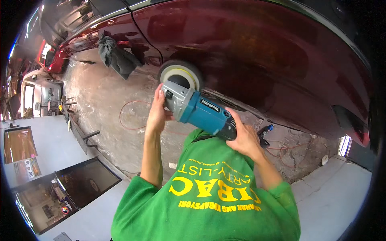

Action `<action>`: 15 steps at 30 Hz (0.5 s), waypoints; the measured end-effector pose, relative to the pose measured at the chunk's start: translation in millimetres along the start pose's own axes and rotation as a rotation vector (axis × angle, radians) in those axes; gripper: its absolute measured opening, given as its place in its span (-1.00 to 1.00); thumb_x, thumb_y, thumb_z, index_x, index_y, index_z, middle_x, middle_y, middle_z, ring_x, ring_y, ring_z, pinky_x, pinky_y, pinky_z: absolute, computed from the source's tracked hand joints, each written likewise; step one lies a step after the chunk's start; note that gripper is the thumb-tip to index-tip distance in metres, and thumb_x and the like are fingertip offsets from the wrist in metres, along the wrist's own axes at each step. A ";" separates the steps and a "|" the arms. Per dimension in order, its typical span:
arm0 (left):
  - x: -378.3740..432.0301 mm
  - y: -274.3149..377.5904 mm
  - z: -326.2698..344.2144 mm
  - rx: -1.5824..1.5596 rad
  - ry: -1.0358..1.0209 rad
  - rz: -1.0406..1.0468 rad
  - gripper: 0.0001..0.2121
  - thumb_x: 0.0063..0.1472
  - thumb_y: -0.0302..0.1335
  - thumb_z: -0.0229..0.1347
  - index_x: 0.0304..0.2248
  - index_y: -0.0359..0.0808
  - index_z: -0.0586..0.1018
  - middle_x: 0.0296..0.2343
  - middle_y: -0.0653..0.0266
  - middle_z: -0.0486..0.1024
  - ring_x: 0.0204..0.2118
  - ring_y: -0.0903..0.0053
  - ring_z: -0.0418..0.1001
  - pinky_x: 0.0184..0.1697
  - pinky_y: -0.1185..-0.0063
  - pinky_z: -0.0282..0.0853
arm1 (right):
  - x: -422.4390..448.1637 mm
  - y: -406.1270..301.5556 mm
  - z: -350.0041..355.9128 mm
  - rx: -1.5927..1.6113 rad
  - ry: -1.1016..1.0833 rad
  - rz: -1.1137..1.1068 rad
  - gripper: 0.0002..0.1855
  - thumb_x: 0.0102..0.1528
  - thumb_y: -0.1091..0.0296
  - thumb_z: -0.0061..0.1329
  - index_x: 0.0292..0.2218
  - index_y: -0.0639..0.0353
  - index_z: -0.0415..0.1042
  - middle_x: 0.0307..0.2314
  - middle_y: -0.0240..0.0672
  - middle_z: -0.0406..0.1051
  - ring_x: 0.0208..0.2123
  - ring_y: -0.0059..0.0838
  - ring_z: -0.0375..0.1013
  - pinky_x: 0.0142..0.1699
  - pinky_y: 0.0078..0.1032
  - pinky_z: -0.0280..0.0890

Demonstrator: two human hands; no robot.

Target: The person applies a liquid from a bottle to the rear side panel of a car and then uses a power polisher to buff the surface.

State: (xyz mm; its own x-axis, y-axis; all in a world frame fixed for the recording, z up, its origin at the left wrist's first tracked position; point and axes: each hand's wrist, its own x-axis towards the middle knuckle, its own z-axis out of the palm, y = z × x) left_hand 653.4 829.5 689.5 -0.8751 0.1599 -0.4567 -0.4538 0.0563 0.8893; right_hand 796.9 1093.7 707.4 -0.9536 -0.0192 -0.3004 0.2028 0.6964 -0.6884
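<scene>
My left hand grips the grey metal head of a teal Makita polisher, its fingers wrapped around the side. The black rear handle end of the tool is in my right hand. A round polishing pad, pale with a yellow ring and dark edge, faces the lower side of a dark red car door. I cannot tell whether the pad touches the paint. A dark grey cloth hangs against the car's side to the left of the pad.
A red cord loops over the wet-looking concrete floor. A dark bottle with a blue nozzle is by the car's lower edge on the right. A silver vehicle and a red vehicle stand far left. White walls with windows lie behind me.
</scene>
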 end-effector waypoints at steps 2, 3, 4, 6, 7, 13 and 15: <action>-10.6 -2.9 16.7 -0.025 0.011 -0.022 -0.53 0.35 -0.07 -0.32 0.20 0.04 0.11 -0.03 0.15 0.33 -0.64 0.70 0.30 -0.65 0.72 0.31 | -16.7 1.0 -8.3 -0.008 -0.011 0.057 0.03 -0.22 0.36 0.07 0.22 -0.29 -0.16 -0.48 0.05 0.46 -0.43 0.16 0.44 -0.27 -0.02 0.33; -14.1 -4.9 24.4 -0.045 0.009 -0.039 -0.52 0.35 -0.06 -0.31 0.20 0.04 0.11 -0.05 0.16 0.34 -0.64 0.71 0.30 -0.65 0.72 0.31 | -22.0 1.1 -14.6 -0.008 -0.009 0.063 0.03 -0.22 0.36 0.07 0.22 -0.29 -0.16 -0.48 0.05 0.46 -0.43 0.16 0.44 -0.27 -0.02 0.33; -15.5 -5.0 30.0 -0.045 0.005 -0.042 -0.52 0.35 -0.06 -0.31 0.20 0.04 0.11 -0.05 0.16 0.34 -0.64 0.71 0.30 -0.65 0.72 0.31 | -27.5 1.1 -21.4 -0.029 -0.003 0.085 0.02 -0.22 0.36 0.07 0.21 -0.30 -0.15 -0.47 0.05 0.46 -0.42 0.15 0.45 -0.27 -0.02 0.33; -15.9 0.5 39.0 -0.084 -0.060 0.057 -0.52 0.35 -0.06 -0.32 0.19 0.02 0.12 -0.06 0.19 0.34 -0.64 0.72 0.30 -0.65 0.72 0.30 | -34.2 5.2 -27.8 -0.045 0.053 0.100 0.01 -0.23 0.36 0.06 0.21 -0.33 -0.12 -0.46 0.04 0.46 -0.42 0.13 0.45 -0.27 -0.03 0.32; -15.5 5.8 42.7 -0.083 -0.068 0.056 -0.52 0.35 -0.06 -0.32 0.19 0.02 0.12 -0.06 0.19 0.34 -0.64 0.72 0.30 -0.65 0.72 0.30 | -35.7 5.5 -31.2 -0.044 0.057 0.107 0.01 -0.23 0.36 0.06 0.21 -0.33 -0.12 -0.46 0.04 0.46 -0.42 0.13 0.45 -0.27 -0.03 0.32; -14.3 19.8 41.5 -0.143 -0.084 0.182 -0.53 0.36 -0.10 -0.31 0.19 -0.04 0.10 -0.06 0.22 0.34 -0.63 0.71 0.34 -0.67 0.72 0.33 | -25.1 5.7 -33.6 -0.092 0.215 -0.046 -0.02 -0.22 0.38 0.08 0.20 -0.28 -0.06 -0.45 -0.02 0.47 -0.43 0.11 0.45 -0.32 -0.06 0.31; -16.7 23.2 40.4 -0.148 -0.079 0.204 -0.53 0.36 -0.11 -0.32 0.18 -0.06 0.10 -0.06 0.21 0.34 -0.59 0.68 0.41 -0.66 0.72 0.37 | -18.7 5.4 -32.4 -0.093 0.241 -0.108 -0.03 -0.21 0.39 0.09 0.20 -0.28 -0.05 -0.45 -0.02 0.47 -0.44 0.10 0.45 -0.33 -0.07 0.31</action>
State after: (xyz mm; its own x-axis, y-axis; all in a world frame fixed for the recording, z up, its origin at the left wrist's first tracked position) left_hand 664.2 867.9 718.7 -0.9378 0.2301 -0.2600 -0.2943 -0.1292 0.9469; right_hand 808.6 1121.0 730.7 -0.9963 0.0666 -0.0547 0.0862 0.7625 -0.6412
